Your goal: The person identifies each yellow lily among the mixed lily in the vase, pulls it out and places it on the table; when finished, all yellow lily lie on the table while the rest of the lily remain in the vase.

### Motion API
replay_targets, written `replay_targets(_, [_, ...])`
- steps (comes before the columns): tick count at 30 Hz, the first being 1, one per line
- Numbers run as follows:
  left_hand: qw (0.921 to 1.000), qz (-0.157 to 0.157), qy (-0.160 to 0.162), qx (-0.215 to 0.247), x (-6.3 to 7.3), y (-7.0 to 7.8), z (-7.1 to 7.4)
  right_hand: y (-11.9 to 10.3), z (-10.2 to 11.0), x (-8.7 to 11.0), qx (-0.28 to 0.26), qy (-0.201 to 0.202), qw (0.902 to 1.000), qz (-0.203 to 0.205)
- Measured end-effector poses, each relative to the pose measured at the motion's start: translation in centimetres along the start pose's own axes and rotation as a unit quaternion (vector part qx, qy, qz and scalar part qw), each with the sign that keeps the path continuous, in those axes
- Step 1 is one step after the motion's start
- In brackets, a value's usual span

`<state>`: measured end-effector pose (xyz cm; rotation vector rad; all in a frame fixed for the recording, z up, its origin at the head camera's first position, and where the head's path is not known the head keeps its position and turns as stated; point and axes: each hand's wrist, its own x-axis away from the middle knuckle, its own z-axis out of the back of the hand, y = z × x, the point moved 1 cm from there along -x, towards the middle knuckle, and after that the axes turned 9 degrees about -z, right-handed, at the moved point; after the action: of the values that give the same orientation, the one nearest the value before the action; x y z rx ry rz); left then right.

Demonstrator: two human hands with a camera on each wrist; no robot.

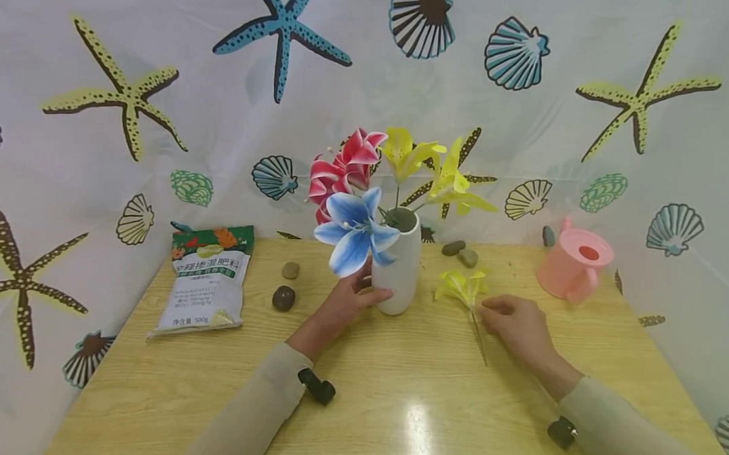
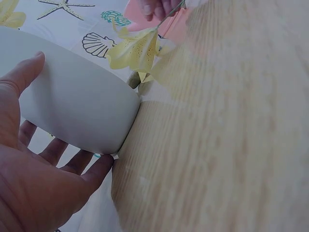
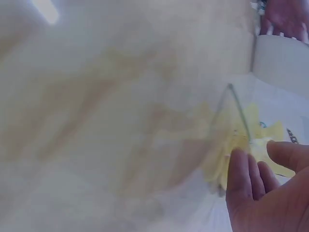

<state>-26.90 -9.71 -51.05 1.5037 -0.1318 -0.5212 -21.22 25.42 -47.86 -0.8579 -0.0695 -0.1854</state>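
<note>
A white vase (image 1: pixel 394 276) stands upright on the table, holding a blue lily (image 1: pixel 357 230), red-and-white lilies (image 1: pixel 342 172) and yellow lilies (image 1: pixel 404 154). My left hand (image 1: pixel 354 296) grips its lower part, thumb on the near side and fingers curled round behind, as the left wrist view (image 2: pixel 53 179) shows. To the right of the vase, a loose yellow lily (image 1: pixel 462 288) lies tilted, its stem end on the tabletop. Right beside its flower base is my right hand (image 1: pixel 519 329); in the right wrist view the thumb and fingers (image 3: pixel 239 179) stand apart around the bloom.
A fertilizer bag (image 1: pixel 206 282) lies at the left of the wooden table (image 1: pixel 381 405). Several stones, among them a dark one (image 1: pixel 284 298), are spread between bag and vase and behind the lily. A pink watering can (image 1: pixel 573 264) stands at the back right, before a patterned cloth.
</note>
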Motion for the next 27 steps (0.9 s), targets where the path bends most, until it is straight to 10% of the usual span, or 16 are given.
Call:
replay_targets(14, [0.9997, 0.025, -0.002, 0.005, -0.1, -0.2, 0.0, -6.0, 1.1, 0.0, -0.107, 0.017, 0.9934, 0.037])
replay_targets(27, [0.9998, 0.017, -0.003, 0.001, -0.1, 0.0, 0.1, -12.2, -0.1, -1.2, -0.255, -0.018, 0.9649, 0.058])
